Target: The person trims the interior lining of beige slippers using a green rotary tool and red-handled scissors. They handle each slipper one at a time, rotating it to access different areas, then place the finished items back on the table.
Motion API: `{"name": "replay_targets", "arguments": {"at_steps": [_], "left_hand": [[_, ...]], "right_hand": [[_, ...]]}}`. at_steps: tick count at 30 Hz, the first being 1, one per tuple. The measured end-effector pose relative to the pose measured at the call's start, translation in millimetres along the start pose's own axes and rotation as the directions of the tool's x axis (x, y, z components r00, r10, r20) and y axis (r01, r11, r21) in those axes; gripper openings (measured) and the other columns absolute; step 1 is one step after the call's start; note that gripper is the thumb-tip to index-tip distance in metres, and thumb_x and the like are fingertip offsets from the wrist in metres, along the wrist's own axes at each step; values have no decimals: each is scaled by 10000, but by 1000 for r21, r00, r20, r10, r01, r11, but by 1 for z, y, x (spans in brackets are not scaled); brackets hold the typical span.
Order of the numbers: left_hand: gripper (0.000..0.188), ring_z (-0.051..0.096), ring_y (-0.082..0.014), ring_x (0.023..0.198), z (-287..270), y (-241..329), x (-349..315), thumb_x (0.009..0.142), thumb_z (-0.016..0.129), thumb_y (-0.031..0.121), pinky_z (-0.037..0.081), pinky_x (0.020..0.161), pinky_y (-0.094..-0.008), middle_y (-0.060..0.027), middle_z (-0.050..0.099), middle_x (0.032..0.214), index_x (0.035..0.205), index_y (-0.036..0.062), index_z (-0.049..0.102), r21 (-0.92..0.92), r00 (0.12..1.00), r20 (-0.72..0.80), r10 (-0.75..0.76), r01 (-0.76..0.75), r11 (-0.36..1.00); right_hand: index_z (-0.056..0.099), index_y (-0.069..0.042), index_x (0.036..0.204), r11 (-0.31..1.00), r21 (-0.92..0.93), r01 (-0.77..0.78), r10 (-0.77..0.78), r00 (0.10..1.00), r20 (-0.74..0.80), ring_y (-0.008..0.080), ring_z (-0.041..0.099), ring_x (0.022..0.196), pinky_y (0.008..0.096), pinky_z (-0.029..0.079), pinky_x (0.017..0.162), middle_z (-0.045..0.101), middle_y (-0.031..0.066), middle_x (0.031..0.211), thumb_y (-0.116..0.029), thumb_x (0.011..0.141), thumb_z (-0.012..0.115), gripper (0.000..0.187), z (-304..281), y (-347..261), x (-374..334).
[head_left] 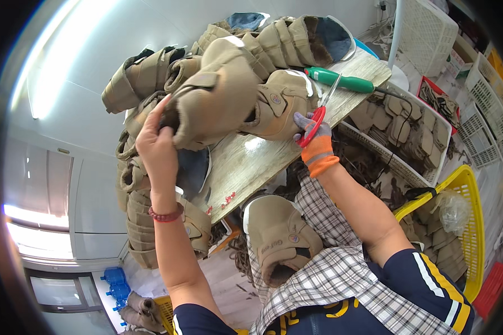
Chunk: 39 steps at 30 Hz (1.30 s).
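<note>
Our worktop (246, 163) is edged by stacked shoe uppers (276, 43), seemingly finished; the lap upper (282, 231) perhaps remains. Our left hand (155, 151) pinches a raised upper (226, 92) above the worktop; our gloved right hand (315, 138) grips red scissors (319, 115) beside another upper (282, 118). Red scraps (229, 197) lie near.

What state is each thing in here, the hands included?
Left hand: gripping the held upper.
Held upper: raised above the table.
Right hand: gloved, holding scissors.
Scissors: blades pointing forward; open or closed, unclear.
Green tool: lying on the table.
Lap upper: resting on the checked apron.
White crate: filled with brown pieces.
Yellow basket: holding brown pieces and a clear bag.
Stacked uppers: nested.
</note>
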<state>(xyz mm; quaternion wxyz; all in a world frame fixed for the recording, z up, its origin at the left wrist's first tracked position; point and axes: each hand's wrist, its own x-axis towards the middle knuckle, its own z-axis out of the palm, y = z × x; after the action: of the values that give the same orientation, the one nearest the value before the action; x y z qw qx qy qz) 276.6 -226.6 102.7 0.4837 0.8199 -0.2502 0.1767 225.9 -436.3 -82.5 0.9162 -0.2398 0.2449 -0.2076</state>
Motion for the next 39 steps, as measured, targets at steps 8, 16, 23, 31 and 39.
{"name": "replay_targets", "arguments": {"at_steps": [8,16,23,31,39], "left_hand": [[578,588,-334,1047,84,23,34,702,428,-39,451,929,-375,-177,607,1161,1237,121,577,568,851,522,58,-397,721],[629,655,-285,935,107,1,70,639,454,-108,491,860,-326,-207,658,1032,1211,102,609,440,625,767,-148,-344,830],[639,647,-250,961,114,-6,88,640,456,-119,483,878,-317,-179,665,1054,1211,121,612,410,574,795,-198,-267,872],[616,609,-310,1059,98,-14,78,649,471,-109,471,932,-351,-177,634,1134,1209,113,605,374,499,852,-157,-372,849],[667,594,-323,1048,93,-48,50,667,538,-75,461,908,-358,-178,601,1143,1294,152,527,352,583,813,-4,-485,801]], "right_hand": [[582,-30,929,990,134,-46,9,966,259,137,534,558,273,433,489,588,28,739,-162,868,630,153,-24,24,34],[568,-27,928,948,-253,194,-217,974,-67,130,559,567,273,515,465,583,28,772,-160,857,676,186,-48,9,45],[604,-32,959,925,-370,-80,91,996,13,153,555,580,276,449,480,630,40,804,-211,854,682,222,-38,-14,73],[584,-32,805,843,-505,-182,303,938,167,135,473,501,269,397,425,551,22,676,-109,804,708,146,-38,-1,58],[619,-29,791,704,-708,57,113,975,190,149,499,467,298,414,437,559,27,615,-182,805,669,162,-41,13,60]]}}
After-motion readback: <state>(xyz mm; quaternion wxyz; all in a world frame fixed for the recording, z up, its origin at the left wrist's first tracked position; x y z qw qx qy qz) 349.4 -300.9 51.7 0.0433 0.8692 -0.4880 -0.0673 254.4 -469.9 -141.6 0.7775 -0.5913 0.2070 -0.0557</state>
